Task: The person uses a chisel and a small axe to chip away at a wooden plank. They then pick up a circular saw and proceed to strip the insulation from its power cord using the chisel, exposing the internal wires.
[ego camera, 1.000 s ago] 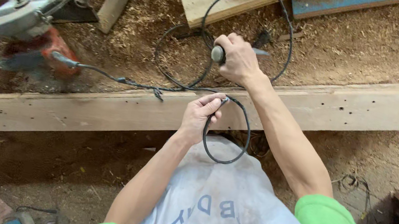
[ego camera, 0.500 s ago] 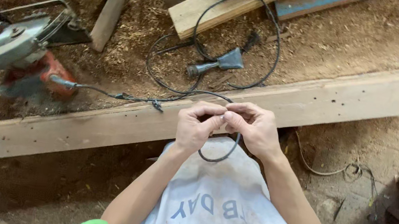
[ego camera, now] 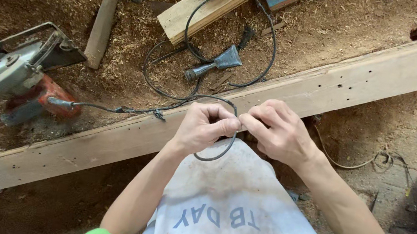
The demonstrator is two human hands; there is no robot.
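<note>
Over the beam (ego camera: 339, 88), hands meet | left hand (ego camera: 201, 127) pinches cord (ego camera: 213, 155), loop hanging below fingers | right hand (ego camera: 277, 132) closed on same cord, touching left | cord runs left to saw (ego camera: 16, 72) on sawdust, coils past plug (ego camera: 217, 62) | axe (ego camera: 109, 8) beyond saw | planks (ego camera: 211, 3) near coil

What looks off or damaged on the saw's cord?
The black cord from the circular saw has a rough knot or splice near the wooden beam, looking like a makeshift repair. The rest lies in loose tangled loops over the sawdust. Left hand and right hand pinch one loop together.
</note>
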